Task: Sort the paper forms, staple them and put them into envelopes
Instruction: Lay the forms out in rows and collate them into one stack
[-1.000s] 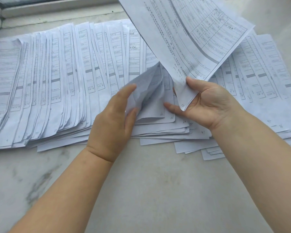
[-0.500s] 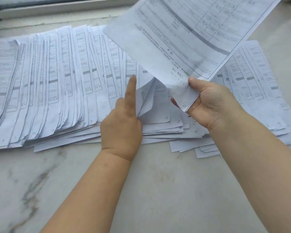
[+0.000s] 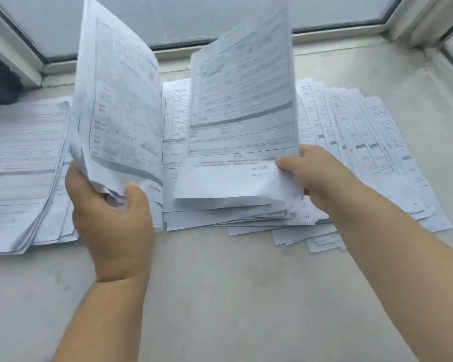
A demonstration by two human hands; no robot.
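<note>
Both hands are up off the pale marbled stone ledge [image 3: 220, 296], each one holding paper. The left hand [image 3: 113, 218] is gripping a thick bundle of white printed forms [image 3: 118, 108] at its bottom edge, thumb curled over the front and fingers wrapped behind, and the bundle is standing nearly upright and bowing to the right at the top. The right hand [image 3: 317, 176] is pinching a thinner set of white printed forms [image 3: 242, 113] by its lower right corner, thumb on the face, the other fingers hidden behind the sheets. That set is also standing tall, its lower edge hanging just above the fanned spread of white paper forms [image 3: 364, 152] lying across the ledge. A further stack of the same forms [image 3: 21, 173] is sitting flat at the left. Behind it all, the grey frosted window [image 3: 207, 19] is filling the top of the view. The print is too blurred to read.
</note>
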